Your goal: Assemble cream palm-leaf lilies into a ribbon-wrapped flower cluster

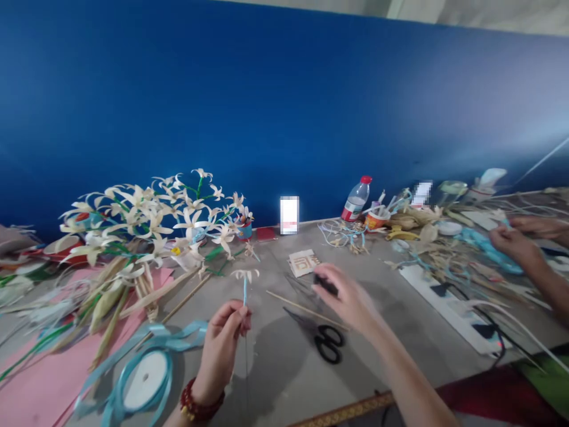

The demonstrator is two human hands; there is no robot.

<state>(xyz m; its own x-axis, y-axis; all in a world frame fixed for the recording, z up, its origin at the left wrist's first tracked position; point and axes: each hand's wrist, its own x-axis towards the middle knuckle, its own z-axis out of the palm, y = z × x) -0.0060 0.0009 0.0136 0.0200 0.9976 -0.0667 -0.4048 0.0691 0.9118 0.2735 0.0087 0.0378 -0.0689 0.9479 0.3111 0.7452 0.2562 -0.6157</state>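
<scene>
My left hand (226,329) pinches the light-blue stem of a small cream flower (245,275), its curled petals upright above my fingers. A thin wire seems to hang below the grip. Over the middle of the table, my right hand (344,290) is closed around a dark-handled tool (325,284); blur hides its exact kind. Scissors with black handles (329,344) lie just in front of that hand, beside a thin stick (306,308). A folded pale packet (304,263) rests beyond my right fingers.
At left stand many cream flowers (153,219), behind pink paper (57,362) and a blue ribbon spool (146,379). A power strip (448,311) lies at right. A bottle (357,198) stands near the blue wall (267,107). Another person's hands (518,243) work at far right.
</scene>
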